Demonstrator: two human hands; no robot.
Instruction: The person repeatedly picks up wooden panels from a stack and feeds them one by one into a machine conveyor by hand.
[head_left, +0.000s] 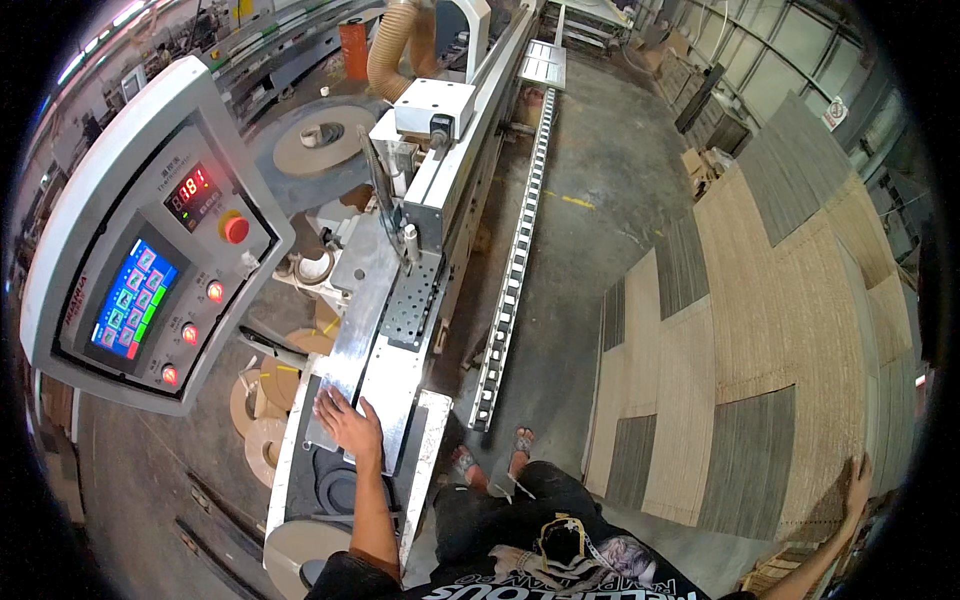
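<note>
- One bare left hand [350, 425] lies on the silver tabletop [352, 350] of a white machine [435, 105]. Its fingers are open and a bit spread.
- The right hand [858, 487] is at the near right edge of a big pile of brown and grey boards [740, 335]. I cannot tell if its fingers are open or gripping a board.
- The boards are on the person's right.
- A long roller rail [516, 250] is between the machine and the boards.
- A grey-white control box [215, 112] with a bright screen [135, 300] is on the left.
</note>
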